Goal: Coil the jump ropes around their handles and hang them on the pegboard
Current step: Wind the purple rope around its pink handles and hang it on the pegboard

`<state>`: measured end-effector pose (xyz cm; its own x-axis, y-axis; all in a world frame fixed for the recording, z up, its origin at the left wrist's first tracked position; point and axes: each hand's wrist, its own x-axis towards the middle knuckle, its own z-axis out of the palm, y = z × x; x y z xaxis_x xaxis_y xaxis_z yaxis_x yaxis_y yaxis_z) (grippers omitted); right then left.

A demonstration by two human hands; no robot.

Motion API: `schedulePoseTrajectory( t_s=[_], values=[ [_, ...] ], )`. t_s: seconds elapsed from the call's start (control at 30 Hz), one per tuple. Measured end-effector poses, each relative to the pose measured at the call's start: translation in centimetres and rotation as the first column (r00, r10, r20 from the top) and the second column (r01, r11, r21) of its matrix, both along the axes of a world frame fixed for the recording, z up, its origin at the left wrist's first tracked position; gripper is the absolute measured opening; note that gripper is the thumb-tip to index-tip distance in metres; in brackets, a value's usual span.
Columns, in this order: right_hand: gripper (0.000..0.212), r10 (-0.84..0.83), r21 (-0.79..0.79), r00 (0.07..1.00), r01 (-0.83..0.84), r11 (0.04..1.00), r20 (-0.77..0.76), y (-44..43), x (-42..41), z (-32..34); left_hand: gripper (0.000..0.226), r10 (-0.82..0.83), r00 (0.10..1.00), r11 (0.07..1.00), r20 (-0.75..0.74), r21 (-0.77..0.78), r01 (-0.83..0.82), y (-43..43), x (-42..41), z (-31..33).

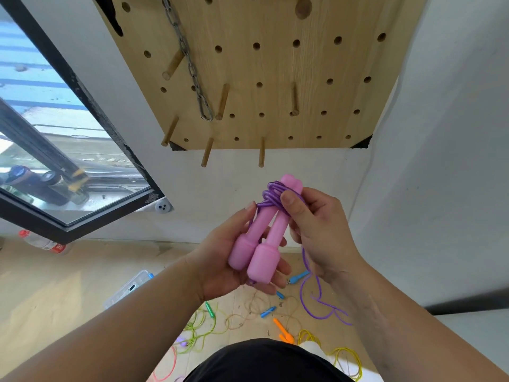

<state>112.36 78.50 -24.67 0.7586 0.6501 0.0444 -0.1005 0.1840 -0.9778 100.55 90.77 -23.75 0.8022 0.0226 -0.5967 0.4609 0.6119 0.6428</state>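
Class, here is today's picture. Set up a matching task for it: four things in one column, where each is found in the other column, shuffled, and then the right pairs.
Things
1. pink handles
2. purple rope
3. metal chain
4. plastic bottle

Places
A. lying on the floor below the window
B. hanging on the pegboard
C. held side by side in the left hand
D. partly wound round the handles, the rest trailing down

Pairs: 1-C, 2-D, 3-B, 4-A

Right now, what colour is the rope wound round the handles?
Purple rope, seen best in the head view.
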Motion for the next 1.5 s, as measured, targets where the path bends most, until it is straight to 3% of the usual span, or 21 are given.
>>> schedulePoseTrajectory(
  t_s=[0.03,0.07,0.13,0.17,0.2,0.23,0.3,0.37,0.43,0.57,0.63,0.7,0.77,0.83,0.9,0.97,1.07,1.13,1.27,1.4,1.5],
  values=[
    [0.026,-0.034,-0.015,0.999,0.034,0.999,-0.014,0.1,0.0,-0.1,0.069,0.119,0.992,0.983,-0.043,0.149,-0.111,-0.3,0.4,0.0],
    [0.029,-0.065,-0.031,0.997,0.064,0.997,-0.030,0.3,0.0,-0.2,0.064,0.263,0.964,0.908,-0.035,0.348,-0.235,-0.5,0.7,-0.3],
    [0.029,-0.136,-0.075,0.990,0.133,0.988,-0.047,0.6,-0.2,-0.1,0.035,0.440,0.888,0.559,0.131,0.735,-0.385,-0.7,1.0,-0.7],
    [0.031,-0.169,-0.100,0.984,0.164,0.981,-0.049,0.8,-0.3,-0.2,0.018,0.433,0.875,0.381,0.215,0.836,-0.394,-0.8,1.0,-0.6],
    [0.034,-0.202,-0.127,0.978,0.193,0.973,-0.057,1.0,-0.4,-0.3,0.010,0.368,0.893,0.277,0.260,0.886,-0.372,-1.1,1.0,-0.2],
    [0.037,-0.230,-0.150,0.971,0.218,0.964,-0.068,1.2,-0.5,-0.4,0.011,0.290,0.923,0.248,0.252,0.912,-0.327,-1.5,1.0,0.3],
    [0.038,-0.272,-0.169,0.956,0.252,0.953,-0.108,1.3,-0.6,-0.5,0.015,0.131,0.980,0.285,0.150,0.941,-0.182,-2.3,0.9,1.1],
    [0.040,-0.287,-0.165,0.945,0.261,0.951,-0.159,1.3,-0.6,-0.3,0.045,0.004,0.999,0.178,0.039,0.983,-0.039,-2.8,1.0,1.1],
    [0.041,-0.284,-0.160,0.943,0.258,0.953,-0.173,1.2,-0.5,-0.1,0.069,-0.001,1.000,0.112,0.029,0.993,-0.029,-2.4,1.3,0.8],
    [0.043,-0.240,-0.144,0.959,0.219,0.965,-0.149,1.0,0.1,0.1,0.067,-0.002,0.998,0.064,0.067,0.996,-0.066,-1.6,1.4,0.7],
    [0.043,-0.192,-0.121,0.973,0.177,0.977,-0.131,0.7,0.5,0.1,0.062,0.001,0.996,0.092,0.090,0.992,-0.090,-1.4,1.5,0.7],
    [0.034,-0.109,-0.110,0.990,0.099,0.989,-0.091,0.2,0.9,0.2,0.058,0.031,0.994,0.186,0.103,0.977,-0.107,-1.1,1.5,0.8],
    [0.018,0.001,-0.106,0.999,-0.006,0.994,-0.045,-0.3,1.3,0.5,0.049,0.087,0.988,0.386,0.131,0.909,-0.154,-0.5,1.4,0.8],
    [0.016,0.086,-0.121,0.996,-0.083,0.989,0.017,-0.9,1.7,0.7,0.041,0.130,0.974,0.641,0.185,0.734,-0.225,-0.1,1.1,1.0],
    [0.018,0.120,-0.149,0.991,-0.111,0.983,0.056,-1.4,2.1,0.9,0.041,0.162,0.963,0.779,0.213,0.572,-0.258,-0.1,0.7,1.1],
    [0.019,0.126,-0.180,0.988,-0.108,0.978,0.094,-1.6,2.2,1.1,0.040,0.183,0.957,0.852,0.226,0.449,-0.269,-0.2,0.6,1.2],
    [0.023,0.085,-0.221,0.984,-0.049,0.974,0.156,-1.6,2.0,0.9,0.041,0.198,0.949,0.920,0.246,0.288,-0.267,-0.1,0.6,1.2],
    [0.037,0.068,-0.229,0.978,-0.022,0.973,0.195,-1.6,2.0,0.9,0.046,0.181,0.952,0.949,0.247,0.209,-0.235,0.3,0.4,1.1],
    [0.061,0.097,-0.244,0.946,-0.019,0.970,0.309,-1.8,2.4,1.1,0.061,0.059,0.961,0.998,0.272,-0.050,-0.047,0.4,-0.2,0.6],
    [0.034,0.094,-0.201,0.872,0.005,0.980,0.480,-1.3,1.9,1.0,0.060,-0.045,0.912,0.915,0.407,-0.350,0.201,0.5,0.0,0.7],
    [0.042,0.224,-0.058,0.911,-0.218,0.974,0.345,-1.1,1.8,1.7,0.061,-0.101,0.864,0.845,0.493,-0.416,0.336,-0.1,0.2,0.8]
  ],
)
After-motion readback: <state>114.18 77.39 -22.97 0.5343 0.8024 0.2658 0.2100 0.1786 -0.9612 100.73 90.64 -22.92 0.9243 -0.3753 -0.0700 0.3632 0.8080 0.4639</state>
